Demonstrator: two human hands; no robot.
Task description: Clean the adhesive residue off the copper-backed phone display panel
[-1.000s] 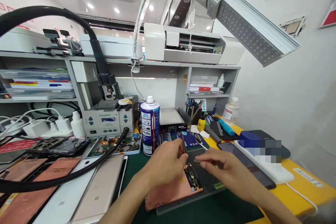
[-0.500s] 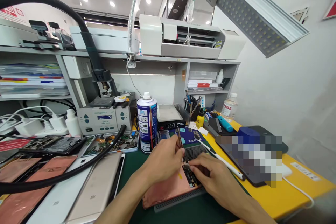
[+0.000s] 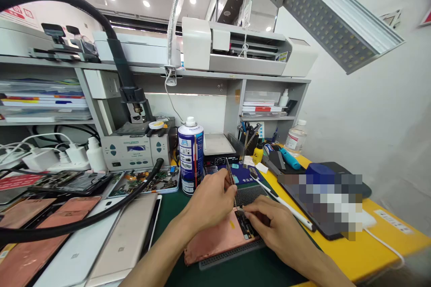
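My left hand (image 3: 210, 199) is closed on slim metal tweezers (image 3: 230, 171), whose tips point down at the upper end of an opened phone (image 3: 212, 244). The phone's inner side is covered in copper-coloured film, and a strip of dark circuit board (image 3: 247, 228) shows at its right end. Over that board my right hand (image 3: 274, 224) pinches a small greyish piece (image 3: 241, 210), too small to name and partly covered by the fingers. Beneath the phone lies a dark perforated pad (image 3: 251, 195) on a green mat (image 3: 180, 233).
A blue-and-white spray can (image 3: 191, 157) stands behind my left hand. Phone backs (image 3: 123, 242) lie to the left, crossed by a black hose (image 3: 97, 217). A white brush (image 3: 286, 206) rests to the right, near a yellow bottle (image 3: 257, 154). An LED lamp (image 3: 333, 22) hangs overhead.
The camera view has shifted slightly. Both hands stay at the phone's board end, the left still on the tweezers and the right still pinching the small piece.
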